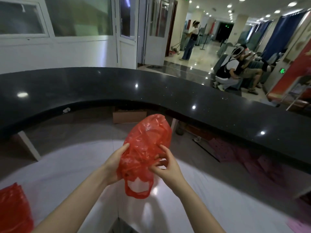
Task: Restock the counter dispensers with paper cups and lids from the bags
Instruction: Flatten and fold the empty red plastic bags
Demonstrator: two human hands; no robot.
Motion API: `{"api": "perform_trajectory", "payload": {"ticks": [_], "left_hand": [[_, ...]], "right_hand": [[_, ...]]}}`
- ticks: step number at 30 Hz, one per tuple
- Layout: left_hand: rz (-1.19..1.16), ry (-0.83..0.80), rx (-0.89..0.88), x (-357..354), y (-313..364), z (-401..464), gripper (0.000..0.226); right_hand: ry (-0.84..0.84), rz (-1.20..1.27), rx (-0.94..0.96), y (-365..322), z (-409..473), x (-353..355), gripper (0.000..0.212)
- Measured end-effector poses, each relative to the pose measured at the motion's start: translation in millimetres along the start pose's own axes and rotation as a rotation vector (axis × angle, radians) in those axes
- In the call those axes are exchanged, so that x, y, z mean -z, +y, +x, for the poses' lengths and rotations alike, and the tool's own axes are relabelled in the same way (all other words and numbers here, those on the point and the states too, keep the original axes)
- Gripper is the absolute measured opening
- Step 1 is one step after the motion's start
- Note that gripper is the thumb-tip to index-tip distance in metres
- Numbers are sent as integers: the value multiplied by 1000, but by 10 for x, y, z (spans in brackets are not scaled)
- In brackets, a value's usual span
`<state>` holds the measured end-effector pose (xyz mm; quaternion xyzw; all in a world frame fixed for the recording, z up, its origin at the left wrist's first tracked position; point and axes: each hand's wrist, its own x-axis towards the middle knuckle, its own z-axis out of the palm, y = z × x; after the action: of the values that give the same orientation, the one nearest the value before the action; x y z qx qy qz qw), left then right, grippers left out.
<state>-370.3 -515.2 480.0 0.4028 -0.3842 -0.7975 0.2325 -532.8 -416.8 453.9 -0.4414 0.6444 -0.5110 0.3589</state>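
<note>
holding red bag (148, 140) above white surface (67, 165): my left hand (116, 163) grips its side, right hand (165, 167) pinches the mouth. best to part handles gently; film likely tears.

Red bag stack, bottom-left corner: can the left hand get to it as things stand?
Probably not yet: the left hand grips the red bag, as does the right hand. The path to the stack looks unobstructed.

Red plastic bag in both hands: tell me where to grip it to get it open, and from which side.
Grip the red plastic bag at its handle loops, which hang toward the person below the left hand and right hand. Come from below, one loop per hand's fingers; the crumpled body above offers no clear edge.
</note>
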Motion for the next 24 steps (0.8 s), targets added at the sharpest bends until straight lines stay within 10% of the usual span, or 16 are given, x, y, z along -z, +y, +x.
{"api": "perform_trajectory", "payload": {"ticks": [11,17,24], "left_hand": [[-167,-165,25,349,-42,-412,65],[-288,0,-96,832,53,-571,60],[-80,429,-205,1675,157,-819,12]], "right_hand": [[-277,-48,-24,-313,-218,-566,28],[-87,-369,126,-256,-26,-765,15],[118,-36,-59,-327,285,-686,14]]}}
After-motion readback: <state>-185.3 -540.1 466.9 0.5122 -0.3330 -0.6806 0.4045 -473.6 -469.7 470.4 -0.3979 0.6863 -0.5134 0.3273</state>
